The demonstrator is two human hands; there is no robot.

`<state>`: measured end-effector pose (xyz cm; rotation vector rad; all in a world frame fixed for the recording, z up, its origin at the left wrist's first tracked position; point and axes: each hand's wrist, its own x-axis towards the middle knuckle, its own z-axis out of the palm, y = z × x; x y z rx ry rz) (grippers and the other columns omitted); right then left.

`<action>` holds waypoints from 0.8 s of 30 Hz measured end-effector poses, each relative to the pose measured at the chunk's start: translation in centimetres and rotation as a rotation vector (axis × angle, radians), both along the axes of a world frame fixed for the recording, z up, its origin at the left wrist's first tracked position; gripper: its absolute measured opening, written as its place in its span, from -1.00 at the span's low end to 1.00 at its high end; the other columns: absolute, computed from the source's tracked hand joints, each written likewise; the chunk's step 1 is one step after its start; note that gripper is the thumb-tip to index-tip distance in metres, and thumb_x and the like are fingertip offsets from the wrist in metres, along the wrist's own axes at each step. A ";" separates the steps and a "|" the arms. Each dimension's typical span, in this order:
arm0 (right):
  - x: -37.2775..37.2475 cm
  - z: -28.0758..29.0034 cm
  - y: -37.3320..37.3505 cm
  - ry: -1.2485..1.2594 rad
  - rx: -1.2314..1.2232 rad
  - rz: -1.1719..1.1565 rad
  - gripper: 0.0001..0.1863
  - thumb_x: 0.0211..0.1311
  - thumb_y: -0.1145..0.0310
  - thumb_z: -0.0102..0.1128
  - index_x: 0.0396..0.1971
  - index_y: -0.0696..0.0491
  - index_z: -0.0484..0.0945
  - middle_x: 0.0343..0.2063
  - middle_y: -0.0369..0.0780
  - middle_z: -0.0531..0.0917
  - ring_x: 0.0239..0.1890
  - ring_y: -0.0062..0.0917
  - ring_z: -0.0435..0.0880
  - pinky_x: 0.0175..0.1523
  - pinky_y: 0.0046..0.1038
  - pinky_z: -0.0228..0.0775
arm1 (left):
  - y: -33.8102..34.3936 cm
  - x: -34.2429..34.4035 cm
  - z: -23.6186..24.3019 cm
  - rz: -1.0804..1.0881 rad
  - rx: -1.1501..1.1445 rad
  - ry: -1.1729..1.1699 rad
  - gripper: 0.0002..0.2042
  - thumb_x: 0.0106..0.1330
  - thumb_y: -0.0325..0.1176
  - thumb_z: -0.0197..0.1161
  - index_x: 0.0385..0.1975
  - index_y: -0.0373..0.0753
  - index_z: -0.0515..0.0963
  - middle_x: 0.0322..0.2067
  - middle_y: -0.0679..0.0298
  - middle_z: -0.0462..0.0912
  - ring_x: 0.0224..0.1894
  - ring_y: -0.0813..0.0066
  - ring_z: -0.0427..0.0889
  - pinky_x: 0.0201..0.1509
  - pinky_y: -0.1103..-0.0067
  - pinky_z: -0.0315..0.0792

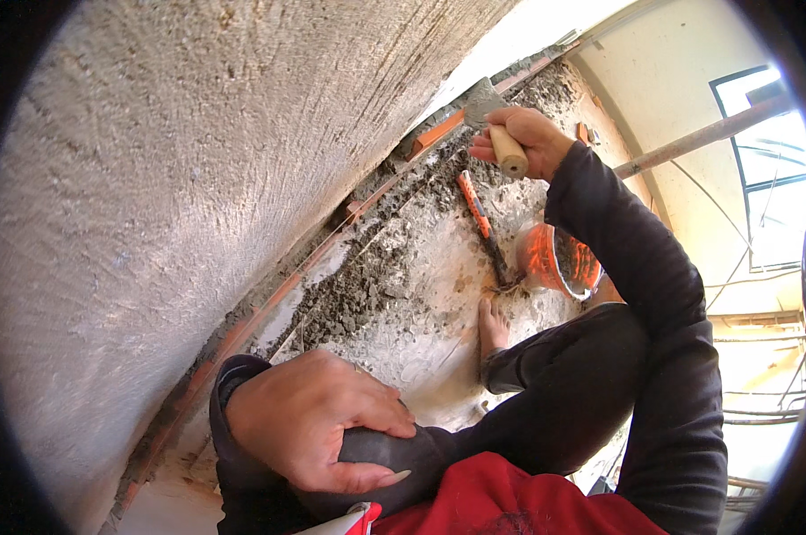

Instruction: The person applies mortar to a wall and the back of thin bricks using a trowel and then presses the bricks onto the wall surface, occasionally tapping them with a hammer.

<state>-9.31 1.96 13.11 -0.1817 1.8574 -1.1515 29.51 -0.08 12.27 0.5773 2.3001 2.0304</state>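
Observation:
My right hand grips the wooden handle of a trowel, its grey blade at the top of the view beside an orange strip along the wall's base. My left hand lies on my dark-clad knee with its fingers apart and nothing held. Below my right hand, an orange-and-black handled tool lies on the mortar-strewn floor, next to an orange bucket with grey material inside. My bare foot rests below them.
A rough plastered wall rises on my left, with a reddish edge strip along its foot. On the right are a long pole, a pale wall, a window and several thin bars. Grey rubble lines the wall's base.

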 end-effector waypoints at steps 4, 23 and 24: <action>1.5 -0.8 0.3 -0.059 -0.051 0.030 -0.70 0.42 0.42 -0.07 0.03 0.26 0.22 -0.28 -0.09 0.47 -0.42 -0.40 0.64 -0.37 -0.33 0.71 | 0.1 -0.2 0.2 -0.016 -0.012 0.011 -0.63 0.00 -0.27 0.46 -0.23 -0.36 0.65 -0.20 0.07 0.72 -0.11 0.12 0.71 0.10 0.33 0.56; 5.6 0.1 1.0 -0.188 -0.151 -0.073 -0.72 0.39 0.45 -0.09 0.00 0.25 0.20 -0.47 -0.21 0.42 -0.56 -0.46 0.54 -0.44 -0.29 0.64 | 0.3 -0.6 0.2 -0.021 -0.009 0.051 -0.62 0.00 -0.28 0.46 -0.20 -0.34 0.64 -0.18 0.09 0.72 -0.10 0.14 0.71 0.11 0.33 0.56; 4.3 0.0 0.8 -0.173 -0.155 -0.088 -0.72 0.39 0.44 -0.09 -0.01 0.25 0.20 -0.46 -0.22 0.42 -0.57 -0.48 0.53 -0.45 -0.33 0.64 | 0.3 -0.7 0.3 -0.018 -0.011 0.059 -0.62 0.00 -0.28 0.46 -0.20 -0.34 0.64 -0.18 0.09 0.72 -0.10 0.14 0.71 0.11 0.33 0.56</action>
